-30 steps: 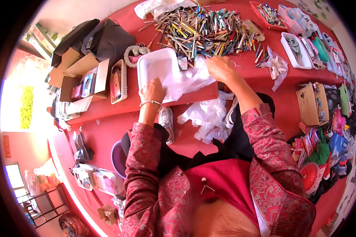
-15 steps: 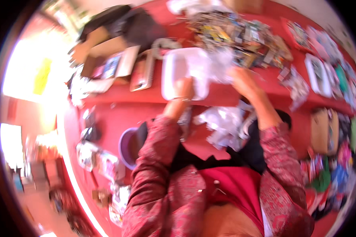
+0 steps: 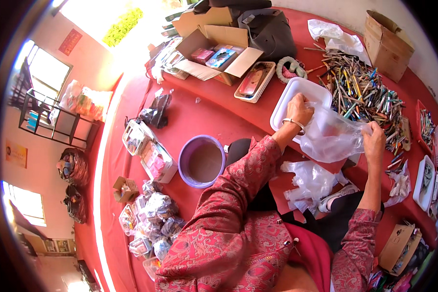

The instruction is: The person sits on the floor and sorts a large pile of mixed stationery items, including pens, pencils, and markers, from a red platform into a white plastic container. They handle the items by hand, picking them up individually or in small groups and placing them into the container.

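Clear plastic bag (image 3: 329,136) hangs stretched between a seated person's two hands above the edge of a red-covered bench (image 3: 214,114). The left hand (image 3: 299,109) is closed on the bag's upper left edge, over the rim of a white rectangular tray (image 3: 289,97); the right hand (image 3: 374,141) is closed on the bag's right end, near a heap of pens and pencils (image 3: 362,92). The bag sags between them, partly over the tray and partly over the bench edge.

More crumpled clear bags (image 3: 310,180) lie below, in the person's lap. A purple bucket (image 3: 202,161) stands on the red floor just left of the left forearm.

At the far side of the bench, an open brown cardboard box (image 3: 224,48) holds small pink and blue packets. Just right of it sits a cream slotted basket (image 3: 254,82) with a flat reddish package inside, and a dark bag (image 3: 270,31) lies behind. Another brown cardboard box (image 3: 387,44) stands at the bench's far right corner, beside a crumpled white plastic bag (image 3: 333,39).

On the floor to the left lie clear-wrapped packets (image 3: 151,219) in a cluster, a small brown carton (image 3: 125,189) and a clear box of pink items (image 3: 155,160). A red rectangular sign (image 3: 71,41) hangs on the pink wall, and a small framed yellow notice (image 3: 15,154) hangs lower on that wall.
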`<state>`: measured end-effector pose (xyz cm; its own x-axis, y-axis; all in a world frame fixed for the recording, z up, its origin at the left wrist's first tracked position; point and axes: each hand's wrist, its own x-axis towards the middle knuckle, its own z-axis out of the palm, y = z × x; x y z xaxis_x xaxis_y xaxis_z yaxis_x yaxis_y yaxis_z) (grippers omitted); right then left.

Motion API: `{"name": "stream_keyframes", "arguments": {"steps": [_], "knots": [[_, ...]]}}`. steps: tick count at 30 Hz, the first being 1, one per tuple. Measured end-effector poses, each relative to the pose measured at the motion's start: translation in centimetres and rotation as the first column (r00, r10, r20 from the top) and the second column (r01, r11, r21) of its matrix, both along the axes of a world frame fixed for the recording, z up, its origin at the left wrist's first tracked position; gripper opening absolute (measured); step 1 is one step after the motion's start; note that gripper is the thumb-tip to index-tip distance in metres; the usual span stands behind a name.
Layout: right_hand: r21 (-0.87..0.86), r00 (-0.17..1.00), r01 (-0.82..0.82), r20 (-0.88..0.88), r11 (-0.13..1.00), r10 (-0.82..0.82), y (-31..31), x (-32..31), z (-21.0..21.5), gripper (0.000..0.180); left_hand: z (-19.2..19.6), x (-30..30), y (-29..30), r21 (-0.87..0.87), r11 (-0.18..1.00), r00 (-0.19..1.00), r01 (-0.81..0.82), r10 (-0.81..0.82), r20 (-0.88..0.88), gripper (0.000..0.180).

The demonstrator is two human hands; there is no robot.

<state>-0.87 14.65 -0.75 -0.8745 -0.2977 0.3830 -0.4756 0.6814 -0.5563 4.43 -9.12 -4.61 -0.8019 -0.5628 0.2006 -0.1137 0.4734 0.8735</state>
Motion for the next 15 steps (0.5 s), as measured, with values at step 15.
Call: {"name": "stream_keyframes", "arguments": {"steps": [15], "knots": [[-0.108, 0.957, -0.07, 0.273, 0.992, 0.098, 2.1, -1.8, -0.1, 0.024, 1.2, -0.8, 0.4, -0.397, 0.901, 0.978, 0.174, -0.11, 0.178, 0.028]]}}
